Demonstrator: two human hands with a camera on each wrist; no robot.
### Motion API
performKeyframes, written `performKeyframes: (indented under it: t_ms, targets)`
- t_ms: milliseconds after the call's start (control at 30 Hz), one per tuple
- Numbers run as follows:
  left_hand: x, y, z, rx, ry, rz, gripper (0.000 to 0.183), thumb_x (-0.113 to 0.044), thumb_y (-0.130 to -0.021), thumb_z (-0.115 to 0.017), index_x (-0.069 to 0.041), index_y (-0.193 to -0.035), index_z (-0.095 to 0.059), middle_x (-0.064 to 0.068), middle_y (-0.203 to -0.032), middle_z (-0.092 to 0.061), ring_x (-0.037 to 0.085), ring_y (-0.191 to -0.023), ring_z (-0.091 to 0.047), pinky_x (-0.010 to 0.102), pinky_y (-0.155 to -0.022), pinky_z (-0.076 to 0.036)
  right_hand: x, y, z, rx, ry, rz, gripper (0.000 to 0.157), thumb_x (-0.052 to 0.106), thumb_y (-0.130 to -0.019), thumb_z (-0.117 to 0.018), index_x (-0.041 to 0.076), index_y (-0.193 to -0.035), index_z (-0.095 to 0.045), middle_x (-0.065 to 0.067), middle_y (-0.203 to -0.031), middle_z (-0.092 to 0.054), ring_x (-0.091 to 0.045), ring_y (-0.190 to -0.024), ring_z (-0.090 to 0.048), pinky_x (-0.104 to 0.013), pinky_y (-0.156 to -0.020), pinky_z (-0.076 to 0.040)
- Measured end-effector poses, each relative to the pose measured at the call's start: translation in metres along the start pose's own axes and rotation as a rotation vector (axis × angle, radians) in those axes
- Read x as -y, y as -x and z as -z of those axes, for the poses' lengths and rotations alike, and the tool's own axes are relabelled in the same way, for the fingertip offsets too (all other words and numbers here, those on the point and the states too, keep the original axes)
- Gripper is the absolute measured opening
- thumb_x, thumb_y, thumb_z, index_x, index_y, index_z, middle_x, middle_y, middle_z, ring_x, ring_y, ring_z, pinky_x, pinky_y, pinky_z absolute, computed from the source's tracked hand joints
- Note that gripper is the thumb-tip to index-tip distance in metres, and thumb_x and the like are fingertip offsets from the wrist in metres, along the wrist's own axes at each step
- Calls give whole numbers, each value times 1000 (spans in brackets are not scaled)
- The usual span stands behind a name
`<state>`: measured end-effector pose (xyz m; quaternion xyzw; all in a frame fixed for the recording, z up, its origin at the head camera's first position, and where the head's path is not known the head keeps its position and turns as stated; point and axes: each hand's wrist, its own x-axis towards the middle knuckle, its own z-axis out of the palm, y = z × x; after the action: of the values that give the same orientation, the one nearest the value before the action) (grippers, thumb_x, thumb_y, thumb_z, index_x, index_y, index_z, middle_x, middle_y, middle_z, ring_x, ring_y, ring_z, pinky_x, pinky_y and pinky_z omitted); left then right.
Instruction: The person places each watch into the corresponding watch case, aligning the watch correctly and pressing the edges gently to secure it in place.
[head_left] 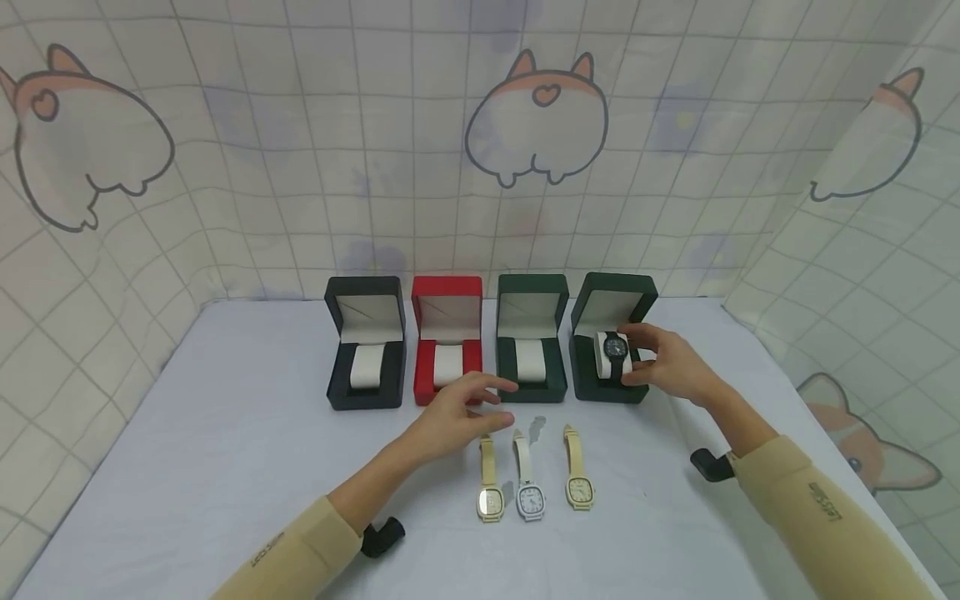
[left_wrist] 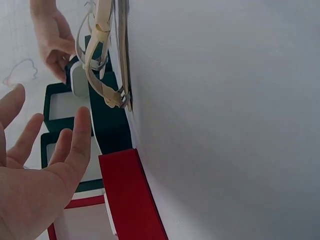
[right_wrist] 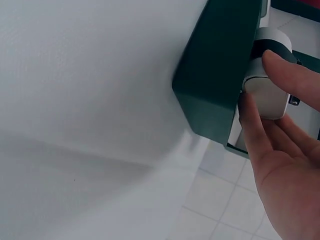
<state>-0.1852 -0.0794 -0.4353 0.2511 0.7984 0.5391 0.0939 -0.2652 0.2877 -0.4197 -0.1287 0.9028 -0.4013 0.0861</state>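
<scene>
In the head view my right hand (head_left: 675,367) grips a white cushion (head_left: 602,360) with a black watch (head_left: 616,348) strapped around it. The cushion sits at the opening of the rightmost green watch box (head_left: 615,292). In the right wrist view my thumb and fingers close around the sides of the cushion (right_wrist: 265,97), which partly stands out of the box. My left hand (head_left: 450,412) is held over the table before the red box (head_left: 447,286), fingers spread and holding nothing. Below it lie a gold watch (head_left: 490,500), a white watch (head_left: 530,498) and another gold watch (head_left: 579,490).
At the left stands a black box (head_left: 364,287), lid up, with a white cushion inside. The red box and the middle green box (head_left: 532,285) are also open, each with a bare cushion. A patterned cloth wall (head_left: 300,183) rises behind the white table (head_left: 247,442).
</scene>
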Motion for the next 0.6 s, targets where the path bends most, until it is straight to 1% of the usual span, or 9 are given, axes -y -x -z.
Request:
performKeyframes:
  t_ms: [133,300,433,533,600]
  targets:
    - [-1,-2,-1,8,-3,-6,43,-20,-96,-75,-12,-137,-63,4,-137,-59,30,-124,-58,54,-108,-44,-2,-1,-2,14,3,-7,80,-2,-82,-82,-2,-151,-42,-30,-147,-47,-44,-115,-63,-51,-94,-55]
    - [-3,-5,-2,16,-3,5,42,-21,-96,-75,-15,-137,-64,3,-138,-58,27,-123,-58,53,-106,-46,-6,-3,-4,18,3,-15,77,-2,-83,-82,-3,-149,-44,-29,-142,-51,-41,-111,-63,-48,-92,-57]
    - [-5,-8,-2,23,-18,4,42,-22,-97,-75,-17,-137,-63,-2,-138,-57,24,-123,-58,47,-103,-48,-9,-5,-4,20,25,-8,76,-2,-82,-82,-3,-148,-45,-25,-131,-55,-37,-106,-62,-44,-88,-57]
    - [-4,-13,-3,26,-38,-9,42,-22,-97,-74,-18,-137,-63,-3,-137,-57,23,-123,-58,42,-99,-50,-10,-7,-4,20,51,2,75,-2,-81,-83,-2,-147,-47,-21,-121,-58,-33,-102,-59,-39,-84,-55]
    - [-4,-16,-4,34,-44,-21,43,-20,-96,-75,-16,-138,-62,-2,-137,-57,23,-123,-58,39,-97,-51,-11,-8,-4,23,61,10,74,-2,-81,-83,-2,-146,-47,-19,-116,-58,-32,-100,-57,-38,-82,-54]
